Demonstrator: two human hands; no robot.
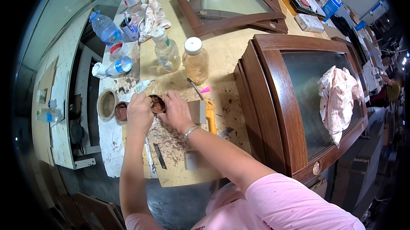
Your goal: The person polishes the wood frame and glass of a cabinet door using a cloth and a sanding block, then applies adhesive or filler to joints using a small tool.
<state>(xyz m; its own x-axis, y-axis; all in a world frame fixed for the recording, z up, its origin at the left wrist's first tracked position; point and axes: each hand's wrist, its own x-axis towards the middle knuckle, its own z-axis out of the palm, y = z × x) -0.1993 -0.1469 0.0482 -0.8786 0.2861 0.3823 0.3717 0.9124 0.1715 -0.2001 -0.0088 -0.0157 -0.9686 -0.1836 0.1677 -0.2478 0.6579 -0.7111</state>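
Label [139,88], print illegible, on white tube [146,83] just beyond left hand [140,112]

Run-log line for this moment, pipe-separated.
left hand at left edge of dark-stained cup | right hand at its right edge | grip unclear | stained rag on glazed wooden frame

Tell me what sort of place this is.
Probably a woodworking shop, perhaps for finishing: brown wooden frames with glass panes are stacked up, the worktable is blotched with dark marks, and a stained cloth lies on one pane.
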